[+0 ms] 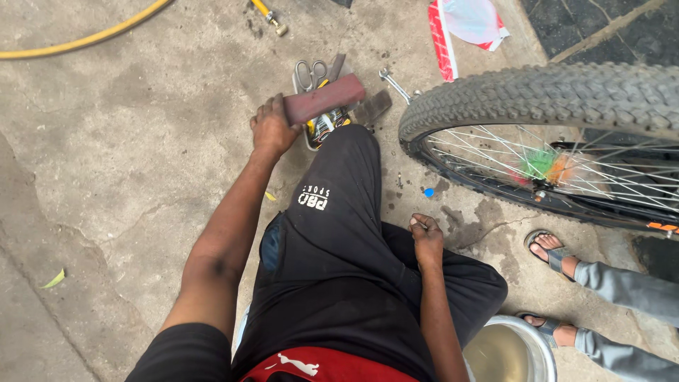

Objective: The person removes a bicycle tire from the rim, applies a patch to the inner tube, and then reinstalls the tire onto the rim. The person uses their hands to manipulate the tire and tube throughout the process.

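Fingers of the left hand (272, 129) wrap one end of a dark red block (324, 98), lifted just above the scissors (310, 73) on the ground. The right hand (426, 237) is curled shut on something tiny. The bike wheel (552, 99) nearby waits untouched, so most work looks left.

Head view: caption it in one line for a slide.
Left hand grips a reddish-brown block beside scissors; right hand rests near a bicycle wheel.
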